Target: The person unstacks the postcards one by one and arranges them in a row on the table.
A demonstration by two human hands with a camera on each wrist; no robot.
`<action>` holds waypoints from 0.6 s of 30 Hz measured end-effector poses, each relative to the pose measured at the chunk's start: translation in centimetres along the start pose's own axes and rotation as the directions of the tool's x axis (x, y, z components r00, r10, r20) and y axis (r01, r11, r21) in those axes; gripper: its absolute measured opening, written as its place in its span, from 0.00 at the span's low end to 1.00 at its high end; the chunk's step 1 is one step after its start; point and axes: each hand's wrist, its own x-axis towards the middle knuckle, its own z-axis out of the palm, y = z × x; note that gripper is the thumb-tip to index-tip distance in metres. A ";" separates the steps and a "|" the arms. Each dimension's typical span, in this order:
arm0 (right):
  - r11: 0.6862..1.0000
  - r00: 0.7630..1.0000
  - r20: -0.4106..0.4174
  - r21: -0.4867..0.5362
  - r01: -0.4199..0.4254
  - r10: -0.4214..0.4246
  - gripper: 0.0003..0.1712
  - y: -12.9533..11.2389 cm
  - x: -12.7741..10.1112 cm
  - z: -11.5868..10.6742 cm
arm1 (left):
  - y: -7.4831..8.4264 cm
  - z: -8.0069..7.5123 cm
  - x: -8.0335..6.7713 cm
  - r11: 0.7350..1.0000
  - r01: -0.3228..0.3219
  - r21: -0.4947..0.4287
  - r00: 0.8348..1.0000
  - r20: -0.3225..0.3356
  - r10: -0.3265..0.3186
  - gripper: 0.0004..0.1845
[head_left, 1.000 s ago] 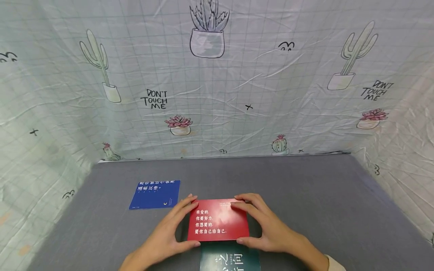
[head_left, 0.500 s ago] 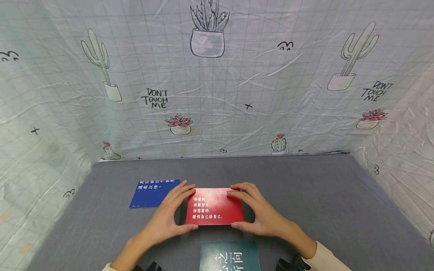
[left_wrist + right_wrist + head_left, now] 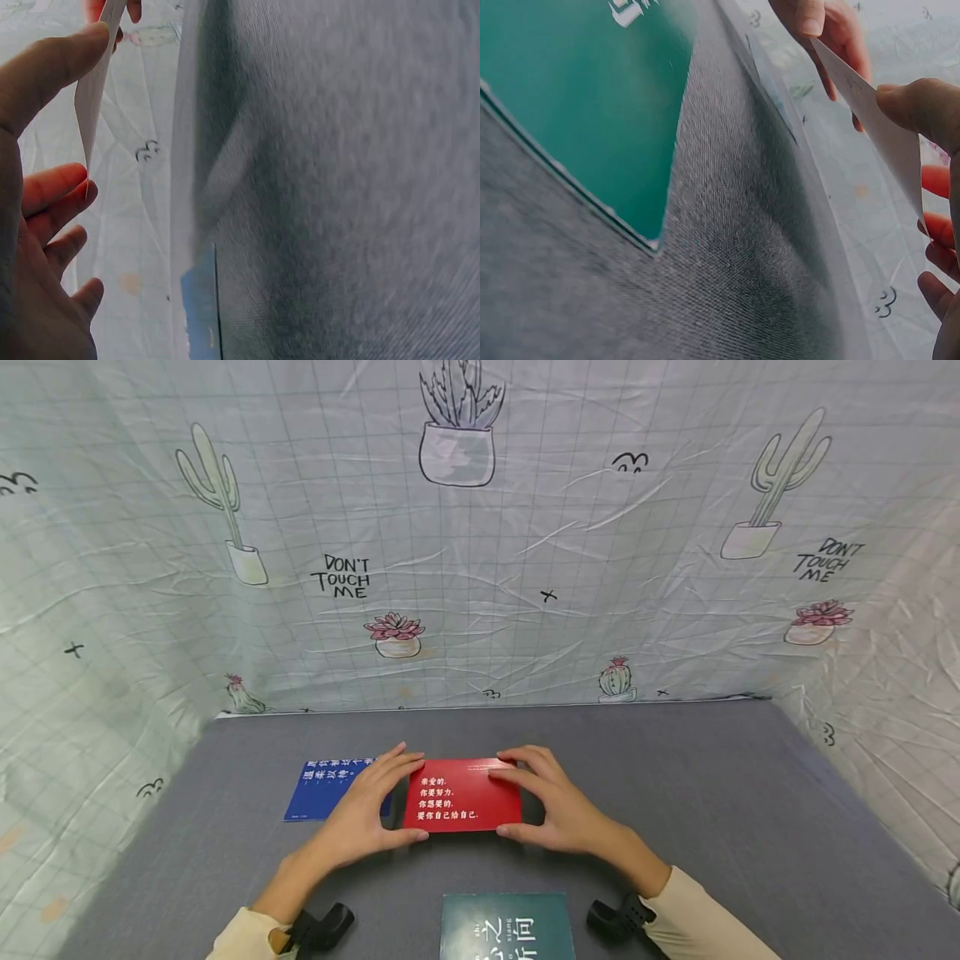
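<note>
- In the head view the light is soft, rather bright, and spread evenly on the white checked cloth wall [image 3: 480, 552], whose creases catch thin highlights.
- Beneath the red rectangular paper card [image 3: 462, 795], a soft shadow falls on the dark grey fabric tabletop [image 3: 697, 810].
- The left wrist view is dimmer — the left hand [image 3: 34, 247] looks dark, though two fingertips [image 3: 71, 176] glow red.
- There, the tabletop is partly blurred, and the blue rectangular card [image 3: 201, 307] appears washed-out.
- In the right wrist view, pale glare hazes the glossy green rectangular cover [image 3: 592, 105].
</note>
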 end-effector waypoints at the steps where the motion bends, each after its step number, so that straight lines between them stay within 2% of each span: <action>1: 1.000 1.000 0.006 0.002 -0.003 0.003 0.36 0.2 0.1 0.1 | -0.2 0.0 0.1 1.000 0.006 -0.001 1.000 0.005 -0.006 0.45; 9: 0.999 0.999 0.043 -0.036 -0.018 0.019 0.36 1.6 0.9 1.3 | -1.9 0.3 0.5 0.999 0.035 -0.012 0.999 0.038 -0.035 0.44; 18: 0.997 0.994 0.082 -0.031 -0.073 0.075 0.33 2.6 1.6 2.5 | -3.4 0.5 0.9 0.995 0.080 0.051 0.993 0.080 -0.084 0.46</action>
